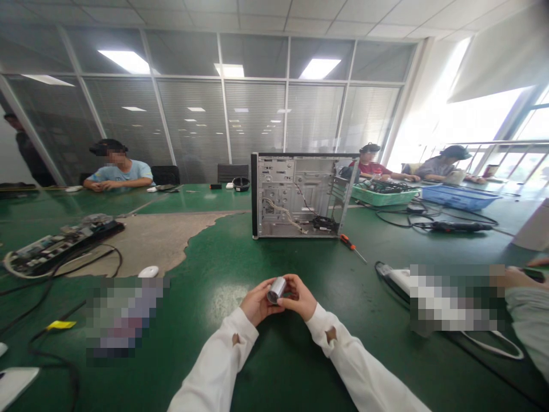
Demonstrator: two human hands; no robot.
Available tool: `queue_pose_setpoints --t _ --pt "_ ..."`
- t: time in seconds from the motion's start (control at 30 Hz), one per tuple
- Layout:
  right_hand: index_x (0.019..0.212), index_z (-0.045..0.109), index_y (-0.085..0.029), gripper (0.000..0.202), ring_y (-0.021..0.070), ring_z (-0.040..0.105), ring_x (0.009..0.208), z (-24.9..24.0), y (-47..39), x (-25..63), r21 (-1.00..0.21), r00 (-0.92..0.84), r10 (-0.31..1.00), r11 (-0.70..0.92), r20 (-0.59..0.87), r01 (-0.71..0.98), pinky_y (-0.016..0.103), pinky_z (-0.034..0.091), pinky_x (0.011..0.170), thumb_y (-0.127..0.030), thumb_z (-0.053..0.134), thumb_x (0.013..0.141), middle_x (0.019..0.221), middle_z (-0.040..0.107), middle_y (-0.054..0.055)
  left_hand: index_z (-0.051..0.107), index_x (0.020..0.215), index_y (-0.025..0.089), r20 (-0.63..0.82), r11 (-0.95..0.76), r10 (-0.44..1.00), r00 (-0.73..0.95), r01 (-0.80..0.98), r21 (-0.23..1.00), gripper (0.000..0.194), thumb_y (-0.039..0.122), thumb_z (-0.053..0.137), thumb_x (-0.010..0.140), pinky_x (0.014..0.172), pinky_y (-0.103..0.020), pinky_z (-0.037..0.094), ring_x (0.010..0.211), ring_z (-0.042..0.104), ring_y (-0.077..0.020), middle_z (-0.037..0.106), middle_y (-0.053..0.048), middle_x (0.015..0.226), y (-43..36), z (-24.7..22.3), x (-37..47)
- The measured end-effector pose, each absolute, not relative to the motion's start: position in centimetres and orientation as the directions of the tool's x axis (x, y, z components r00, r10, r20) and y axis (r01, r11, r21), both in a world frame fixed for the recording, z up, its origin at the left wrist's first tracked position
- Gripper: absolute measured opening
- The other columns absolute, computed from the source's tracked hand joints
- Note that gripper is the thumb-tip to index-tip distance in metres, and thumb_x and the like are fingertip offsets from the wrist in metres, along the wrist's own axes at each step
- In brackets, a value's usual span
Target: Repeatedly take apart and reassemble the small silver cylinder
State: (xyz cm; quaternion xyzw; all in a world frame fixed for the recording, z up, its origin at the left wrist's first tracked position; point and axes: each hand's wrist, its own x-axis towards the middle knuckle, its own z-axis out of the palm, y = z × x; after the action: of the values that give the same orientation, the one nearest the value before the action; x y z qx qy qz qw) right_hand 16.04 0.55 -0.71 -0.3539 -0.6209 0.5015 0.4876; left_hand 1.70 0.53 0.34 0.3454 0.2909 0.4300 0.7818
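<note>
Both my hands are closed around a small silver metal cylinder (pixel 277 290), held tilted above the green table. My left hand (pixel 258 303) grips it from the left, and my right hand (pixel 301 297) from the right. The exact kind of cylinder cannot be made out; its near end looks darker, perhaps hollow. Beyond my hands stands an opened computer case (pixel 295 197), upright, with loose cables and a black fan (pixel 325 223) inside. An orange-handled screwdriver (pixel 352 247) lies at the case's lower right corner.
A power strip (pixel 64 246) with cables lies at the left. At the right are a green basket (pixel 386 196) of cables, a blue basket (pixel 458 197) and a black tool (pixel 461 227). Other people sit around the table (pixel 214 366); a co-worker's sleeve (pixel 529 315) reaches in at right.
</note>
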Motion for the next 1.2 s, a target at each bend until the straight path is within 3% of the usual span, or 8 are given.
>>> queue_pose_setpoints --t 0.17,0.3,0.4,0.5,0.6,0.77,1.0,1.2 --pt "0.093 0.035 -0.02 0.047 0.015 0.052 0.079 -0.5 0.6 16.0 -0.957 -0.234 0.934 0.286 0.27 0.037 0.026 0.044 0.059 -0.022 0.063 0.055 0.09 0.051 0.004 0.043 0.093 0.018 -0.191 0.369 0.896 0.4 -0.435 0.821 0.027 0.029 0.053 0.07 0.061 -0.035 0.046 0.066 0.058 -0.0171 0.055 -0.005 0.079 0.8 0.0 2.0" --pt "0.1 0.032 -0.019 0.056 0.0159 0.052 0.079 -0.2 0.3 16.2 -0.88 -0.211 0.912 0.399 0.352 0.257 0.026 0.046 0.058 -0.02 0.062 0.053 0.092 0.05 0.005 0.042 0.081 0.017 -0.18 0.29 0.939 0.292 -0.397 0.871 0.024 0.035 0.053 0.069 0.056 -0.029 0.045 0.061 0.057 -0.0148 0.055 -0.002 0.071 0.9 -0.4 2.5" --pt "0.104 0.033 -0.017 0.06 0.0167 0.051 0.081 0.2 0.1 16.4 -0.748 -0.2 0.86 0.508 0.469 0.428 0.028 0.046 0.064 -0.018 0.061 0.05 0.096 0.048 0.007 0.044 0.075 0.016 -0.086 0.132 0.977 0.193 -0.239 0.962 0.028 0.041 0.053 0.067 0.055 -0.025 0.043 0.061 0.055 -0.0134 0.054 0.0 0.065 0.9 -0.4 2.8" --pt "0.105 0.034 -0.015 0.059 0.0164 0.05 0.081 0.4 -0.1 16.5 -0.639 -0.226 0.808 0.574 0.544 0.513 0.029 0.045 0.07 -0.016 0.057 0.051 0.097 0.046 0.008 0.048 0.077 0.016 0.119 -0.122 0.98 0.16 0.012 0.992 0.027 0.036 0.059 0.062 0.065 -0.025 0.043 0.071 0.055 -0.0144 0.057 -0.002 0.073 0.7 -0.4 3.0" --pt "0.105 0.035 -0.016 0.056 0.0168 0.048 0.085 0.7 -0.2 16.5 -0.573 -0.298 0.769 0.627 0.566 0.528 0.03 0.043 0.074 -0.01 0.051 0.051 0.098 0.044 0.008 0.048 0.08 0.017 0.269 -0.299 0.948 0.17 0.179 0.937 0.027 0.024 0.063 0.059 0.073 -0.026 0.041 0.079 0.055 -0.0148 0.058 -0.002 0.081 0.5 -0.5 3.0" --pt "0.102 0.036 -0.017 0.051 0.018 0.044 0.092 1.1 -0.3 16.6 -0.508 -0.388 0.714 0.692 0.583 0.512 0.032 0.04 0.081 -0.007 0.048 0.054 0.099 0.043 0.008 0.048 0.082 0.019 0.341 -0.366 0.931 0.132 0.359 0.859 0.027 0.017 0.061 0.059 0.074 -0.029 0.04 0.079 0.054 -0.0147 0.059 0.0 0.081 0.5 -0.6 2.7" --pt "0.113 0.028 -0.019 0.066 0.0149 0.049 0.081 0.7 0.1 16.7 -0.619 -0.316 0.743 0.668 0.591 0.413 0.03 0.045 0.07 -0.008 0.055 0.053 0.101 0.046 0.007 0.049 0.086 0.021 0.488 -0.476 0.866 0.106 0.475 0.74 0.031 0.01 0.058 0.058 0.078 -0.033 0.038 0.09 0.05 -0.0174 0.057 -0.001 0.092 0.2 0.8 2.4" --pt "0.114 0.031 -0.02 0.062 0.0139 0.052 0.076 0.7 0.2 16.7 -0.649 -0.248 0.751 0.656 0.612 0.385 0.029 0.048 0.065 -0.012 0.054 0.057 0.097 0.049 0.006 0.049 0.084 0.02 0.618 -0.585 0.779 0.106 0.477 0.656 0.026 0.009 0.054 0.061 0.082 -0.034 0.038 0.093 0.049 -0.0171 0.056 -0.003 0.096 -0.1 1.2 2.4"
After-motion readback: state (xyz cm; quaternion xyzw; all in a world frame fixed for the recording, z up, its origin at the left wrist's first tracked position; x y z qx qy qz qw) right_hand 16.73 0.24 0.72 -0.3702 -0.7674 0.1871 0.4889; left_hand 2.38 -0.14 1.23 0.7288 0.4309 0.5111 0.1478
